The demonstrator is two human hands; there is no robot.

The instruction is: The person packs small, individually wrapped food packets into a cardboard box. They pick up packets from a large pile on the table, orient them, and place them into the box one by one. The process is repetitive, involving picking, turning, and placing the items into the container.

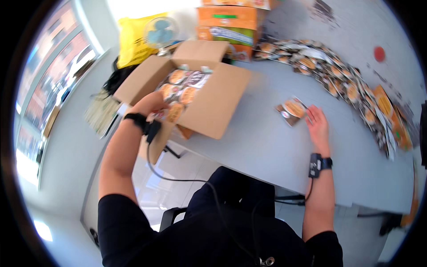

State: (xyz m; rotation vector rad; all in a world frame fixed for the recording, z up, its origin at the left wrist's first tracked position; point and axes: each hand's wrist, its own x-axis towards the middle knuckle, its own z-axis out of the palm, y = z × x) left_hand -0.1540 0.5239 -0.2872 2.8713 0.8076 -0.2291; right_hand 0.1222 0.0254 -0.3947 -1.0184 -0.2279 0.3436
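An open cardboard box (pixel 213 103) holds several printed food packets (pixel 189 95) laid flat in rows. Inside its near left part is my left hand (pixel 155 101), fingers bent down at the packets; whether it grips one cannot be told. On the grey table (pixel 260 143) lies a single brown and white packet (pixel 292 110) with a round food picture. My right hand (pixel 316 123) is at that packet's right edge, palm partly up and fingers extended, with nothing seen held in it. Black straps with small devices and cables are on both wrists.
A long curved row of similar packets (pixel 337 76) lines the table's far right side, with an orange carton (pixel 388 106) near its end. Orange boxes (pixel 227 18) are stacked at the back. Behind the box are a yellow bag (pixel 133 43) and a small fan (pixel 161 31).
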